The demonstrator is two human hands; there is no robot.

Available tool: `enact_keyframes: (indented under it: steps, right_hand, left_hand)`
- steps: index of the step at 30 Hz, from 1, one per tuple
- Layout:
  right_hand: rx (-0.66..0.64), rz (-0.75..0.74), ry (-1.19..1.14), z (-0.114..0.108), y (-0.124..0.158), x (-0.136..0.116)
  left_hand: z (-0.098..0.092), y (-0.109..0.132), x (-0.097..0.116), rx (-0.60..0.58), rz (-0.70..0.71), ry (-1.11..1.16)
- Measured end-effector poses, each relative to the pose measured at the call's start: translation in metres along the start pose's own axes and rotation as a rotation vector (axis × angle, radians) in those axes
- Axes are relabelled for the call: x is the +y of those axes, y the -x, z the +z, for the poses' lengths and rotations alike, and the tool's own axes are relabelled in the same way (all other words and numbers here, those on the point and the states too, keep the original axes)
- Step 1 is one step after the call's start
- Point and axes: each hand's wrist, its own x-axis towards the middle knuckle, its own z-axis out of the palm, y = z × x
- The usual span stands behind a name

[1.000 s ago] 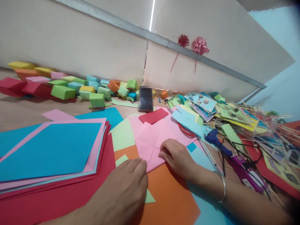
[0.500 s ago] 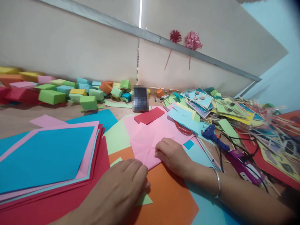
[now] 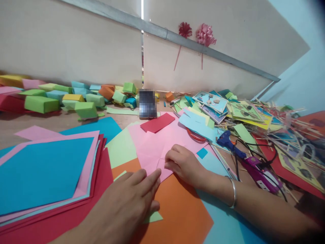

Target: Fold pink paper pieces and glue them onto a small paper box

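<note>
A person's two bare hands work on a creased pink paper square point(image 3: 154, 147), which lies in the middle of a cluttered worktop point(image 3: 27, 123), on top of a large orange sheet point(image 3: 180, 210) and a pale green one point(image 3: 122, 147).

The left hand point(image 3: 127, 203) lies flat, palm down. Its fingers point(image 3: 147, 178) are stretched out, close together and holding nothing, and their tips just reach the near corner of the pink square. The right hand point(image 3: 184, 164), with a silver bangle point(image 3: 232, 193) at the wrist, rests on that same corner. Its fingers point(image 3: 172, 157) are curled with the tips pressed to the paper. Whether they pinch a flap cannot be told.

Risks, as a judgement:
- The pink square sits on smooth loose sheets, so uneven pressure from the two hands could slide it and set a fold crooked, off the creases already in it.
- Only one corner is held, so the far part could lift or swing round.
- The right forearm lies close to a blue glue gun point(image 3: 227, 142), a purple tool point(image 3: 259, 173) and their black cables, and a sideways sweep could snag them.
- Red-handled scissors point(image 3: 195, 136) sit half hidden under paper just beyond the right hand.

A tall stack of coloured sheets point(image 3: 50, 169) lies to the left. Folded paper boxes point(image 3: 85, 109) line the wall.
</note>
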Motion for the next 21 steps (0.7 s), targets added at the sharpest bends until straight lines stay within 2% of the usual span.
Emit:
enact_keyframes:
  steps: [4,10,16,21]
  right_hand:
    - [-0.052,0.016,-0.156,-0.005,-0.002,-0.001]
    - [-0.112,0.012,-0.061,-0.013,-0.005,0.005]
    - [-0.238,0.191,0.052,-0.045,-0.01,0.027]
    - [-0.267,0.209,0.049,-0.052,-0.011,0.029]
  left_hand:
    - [-0.006,-0.003,0.0,-0.081,0.075,-0.129]
    - [-0.012,-0.006,0.004,-0.207,0.126,-0.242]
    - [-0.014,-0.005,0.004,-0.135,0.117,-0.186]
    - [-0.016,-0.01,0.01,-0.12,-0.004,-0.072]
